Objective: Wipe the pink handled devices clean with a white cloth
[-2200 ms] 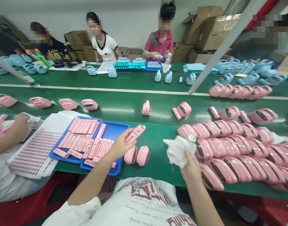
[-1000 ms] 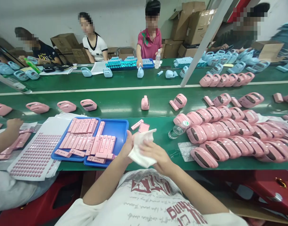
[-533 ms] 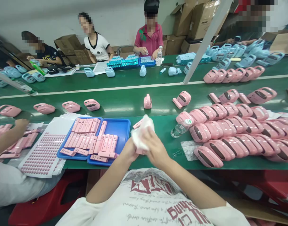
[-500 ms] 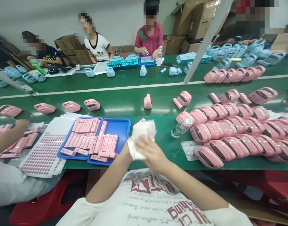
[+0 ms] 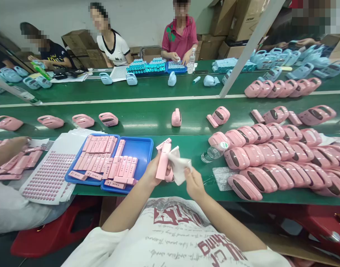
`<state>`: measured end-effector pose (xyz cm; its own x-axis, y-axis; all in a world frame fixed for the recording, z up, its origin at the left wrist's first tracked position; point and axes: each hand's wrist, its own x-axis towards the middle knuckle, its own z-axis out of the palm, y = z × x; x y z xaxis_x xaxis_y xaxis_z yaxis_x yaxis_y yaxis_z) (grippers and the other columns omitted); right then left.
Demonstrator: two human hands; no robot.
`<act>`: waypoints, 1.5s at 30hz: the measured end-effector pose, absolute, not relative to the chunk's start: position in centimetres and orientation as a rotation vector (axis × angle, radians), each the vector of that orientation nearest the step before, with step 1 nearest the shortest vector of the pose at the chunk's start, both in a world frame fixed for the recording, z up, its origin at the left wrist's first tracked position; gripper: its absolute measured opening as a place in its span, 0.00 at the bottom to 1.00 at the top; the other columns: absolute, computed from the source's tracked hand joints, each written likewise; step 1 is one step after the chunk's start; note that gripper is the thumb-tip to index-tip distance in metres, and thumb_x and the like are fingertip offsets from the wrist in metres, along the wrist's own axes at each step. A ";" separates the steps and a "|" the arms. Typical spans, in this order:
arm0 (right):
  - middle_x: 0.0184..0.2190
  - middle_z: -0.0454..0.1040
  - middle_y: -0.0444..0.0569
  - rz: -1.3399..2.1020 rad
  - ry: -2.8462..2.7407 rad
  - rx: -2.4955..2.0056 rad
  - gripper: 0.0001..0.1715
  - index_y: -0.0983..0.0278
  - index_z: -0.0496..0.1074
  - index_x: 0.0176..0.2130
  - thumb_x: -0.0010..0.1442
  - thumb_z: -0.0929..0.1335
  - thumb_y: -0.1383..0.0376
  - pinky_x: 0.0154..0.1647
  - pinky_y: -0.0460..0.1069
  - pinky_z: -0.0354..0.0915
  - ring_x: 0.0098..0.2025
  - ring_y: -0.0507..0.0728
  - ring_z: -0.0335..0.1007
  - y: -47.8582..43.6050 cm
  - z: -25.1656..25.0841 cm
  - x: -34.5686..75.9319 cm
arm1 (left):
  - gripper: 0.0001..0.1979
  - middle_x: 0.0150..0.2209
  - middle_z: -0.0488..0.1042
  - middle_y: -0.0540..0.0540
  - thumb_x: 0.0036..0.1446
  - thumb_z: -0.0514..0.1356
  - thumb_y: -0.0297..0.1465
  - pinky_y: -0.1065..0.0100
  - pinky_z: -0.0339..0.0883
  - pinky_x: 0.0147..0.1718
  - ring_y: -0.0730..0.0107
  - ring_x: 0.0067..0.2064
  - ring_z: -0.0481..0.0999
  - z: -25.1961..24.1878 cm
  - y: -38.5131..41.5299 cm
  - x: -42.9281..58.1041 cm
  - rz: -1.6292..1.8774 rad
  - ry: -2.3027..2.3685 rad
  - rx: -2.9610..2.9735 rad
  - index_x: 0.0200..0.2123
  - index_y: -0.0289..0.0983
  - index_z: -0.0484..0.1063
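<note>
My left hand [image 5: 153, 171] is closed around a pink casing [image 5: 163, 161], tilted upright above the bench. Some of its fingers are hidden behind the casing. Pinched in my right hand [image 5: 195, 182] is a white cloth [image 5: 180, 167], which hangs against the casing's right side. A rounded pink part [image 5: 169, 175] shows below the cloth; whether it belongs to the same casing I cannot tell. Just beyond my left hand lies a small pink bar [image 5: 164, 143]. To the left, a blue tray [image 5: 145, 148] holds several pink bars with dark markings.
Rows of pink handled shells [image 5: 266, 176] fill the right side, beside a plastic bottle [image 5: 211, 154]. Sticker sheets [image 5: 44, 178] lie left of the trays. More shells stand along the green belt [image 5: 144, 115]. A neighbour's arm [image 5: 8, 150] reaches in at left; co-workers sit opposite.
The white cloth was wrapped over what my left hand holds, with my right hand on top. Now my right hand has drawn right and down with the cloth, exposing the pink casing.
</note>
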<state>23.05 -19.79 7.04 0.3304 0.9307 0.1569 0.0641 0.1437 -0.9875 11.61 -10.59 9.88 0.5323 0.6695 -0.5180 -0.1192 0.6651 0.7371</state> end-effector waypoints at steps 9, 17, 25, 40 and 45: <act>0.22 0.72 0.45 0.972 -0.616 -1.368 0.37 0.65 0.74 0.34 0.53 0.62 0.34 0.29 0.49 0.64 0.26 0.54 0.65 -16.3 7.0 24.1 | 0.30 0.21 0.74 0.48 0.40 0.69 0.52 0.73 0.65 0.18 0.72 0.19 0.72 8.4 -10.5 13.2 0.508 0.887 0.643 0.36 0.32 0.72; 0.18 0.69 0.44 1.276 -0.913 -1.399 0.32 0.64 0.69 0.22 0.52 0.66 0.38 0.25 0.47 0.60 0.23 0.52 0.60 -20.5 4.4 27.3 | 0.19 0.25 0.74 0.47 0.58 0.59 0.44 0.71 0.66 0.19 0.74 0.19 0.71 4.3 -3.3 14.6 0.466 1.247 0.904 0.39 0.32 0.72; 0.32 0.79 0.55 0.577 0.103 -1.880 0.38 0.67 0.75 0.39 0.45 0.70 0.38 0.35 0.55 0.71 0.37 0.66 0.75 -32.4 2.3 37.2 | 0.16 0.44 0.73 0.43 0.62 0.59 0.34 0.62 0.74 0.37 0.67 0.39 0.76 -0.5 11.7 20.6 0.340 1.485 1.244 0.51 0.34 0.68; 0.27 0.76 0.58 -0.044 -0.963 -2.490 0.34 0.66 0.75 0.37 0.62 0.56 0.43 0.31 0.54 0.66 0.28 0.62 0.72 -35.4 -5.4 40.5 | 0.16 0.53 0.72 0.38 0.58 0.61 0.30 0.53 0.66 0.53 0.57 0.54 0.72 -2.1 11.8 21.1 0.402 1.406 1.596 0.50 0.33 0.71; 0.24 0.76 0.52 0.569 -0.250 -2.258 0.28 0.62 0.74 0.28 0.42 0.69 0.41 0.30 0.54 0.66 0.30 0.63 0.73 -32.9 -1.9 40.3 | 0.15 0.52 0.73 0.37 0.53 0.59 0.27 0.57 0.66 0.54 0.56 0.53 0.73 1.1 3.0 14.5 0.490 1.267 1.578 0.45 0.33 0.73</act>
<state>40.31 -32.89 -1.92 0.8803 0.3492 -0.3211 0.0005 -0.6776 -0.7354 14.45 2.98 1.05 0.3658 0.8921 -0.2651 0.4814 0.0624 0.8743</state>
